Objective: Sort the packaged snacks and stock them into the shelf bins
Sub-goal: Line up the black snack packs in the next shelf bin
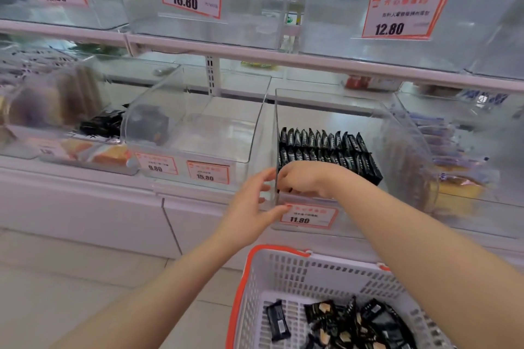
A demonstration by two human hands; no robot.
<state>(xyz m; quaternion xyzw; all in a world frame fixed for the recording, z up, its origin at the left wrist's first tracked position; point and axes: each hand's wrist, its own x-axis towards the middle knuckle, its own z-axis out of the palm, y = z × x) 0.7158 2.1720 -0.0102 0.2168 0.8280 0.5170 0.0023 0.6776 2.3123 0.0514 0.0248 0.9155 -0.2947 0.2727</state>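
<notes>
The shelf (255,59) is carrying rows of clear bins, each fronted by a price tag so stock matches its label. The bin (402,133) marked 11.80 is sitting at the front edge, and black packs (326,150) are standing upright in tight rows at its back, likely so more will fit and the fronts face out. Below it, the basket (283,278) is waiting just under the person's arms, keeping loose packs (354,320) within easy reach; a good number are lying jumbled in it, so the stocking looks only partly done.

The right hand (306,178) is reaching over the bin's front lip with fingers curled down inside, seemingly setting or nudging packs into the front row; whether it is actually holding one cannot be told, as the wall hides the fingertips. The left hand (252,204) is resting against the bin's outer left wall with fingers nearly straight and thumb by the price tag (307,217), probably steadying the bin against sliding.
</notes>
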